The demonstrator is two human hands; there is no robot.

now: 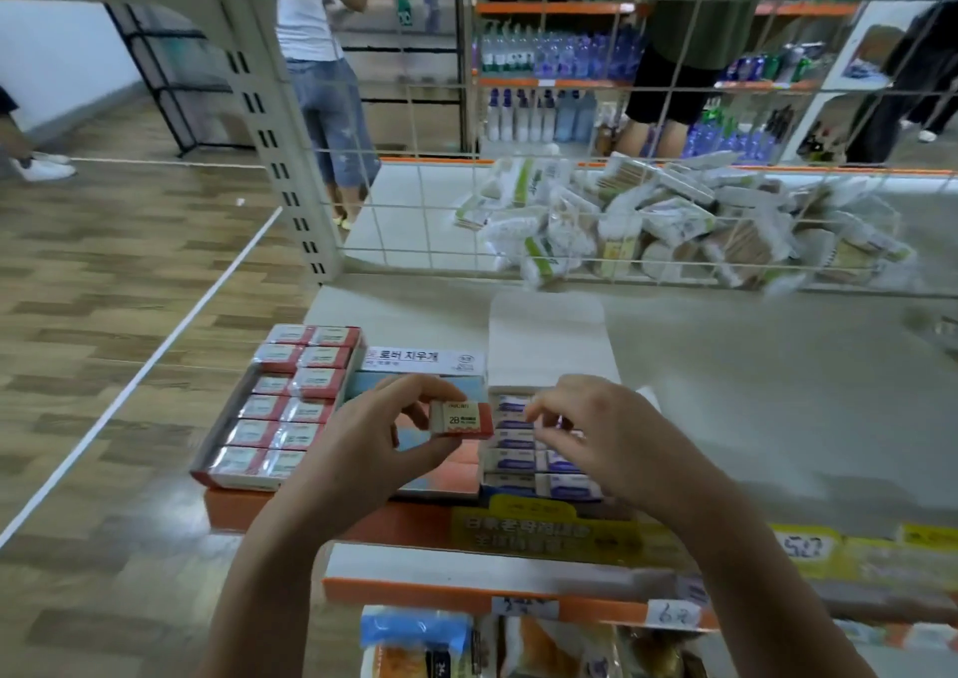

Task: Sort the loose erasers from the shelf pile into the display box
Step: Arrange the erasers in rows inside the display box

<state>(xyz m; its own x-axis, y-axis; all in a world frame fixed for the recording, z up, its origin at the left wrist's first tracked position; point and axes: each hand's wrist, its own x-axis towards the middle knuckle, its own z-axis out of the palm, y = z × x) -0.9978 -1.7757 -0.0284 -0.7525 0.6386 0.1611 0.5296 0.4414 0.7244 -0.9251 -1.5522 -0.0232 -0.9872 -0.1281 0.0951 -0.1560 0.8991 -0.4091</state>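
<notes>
My left hand (363, 439) pinches a red and cream eraser (461, 419) marked 2B between thumb and fingers, just above a flat pale blue and orange box (446, 478). My right hand (596, 434) hovers with curled fingers over an open white display box (549, 351), which holds rows of white erasers (518, 462) with blue labels. I cannot tell whether the right fingertips grip anything. To the left stands a red display box (282, 408) filled with two columns of red-sleeved erasers.
All boxes sit at the left end of a grey shelf (751, 408) with an orange front edge. A wire grid (570, 211) backs the shelf, with a heap of packets (674, 221) behind it. People stand in the far aisle. Wooden floor lies left.
</notes>
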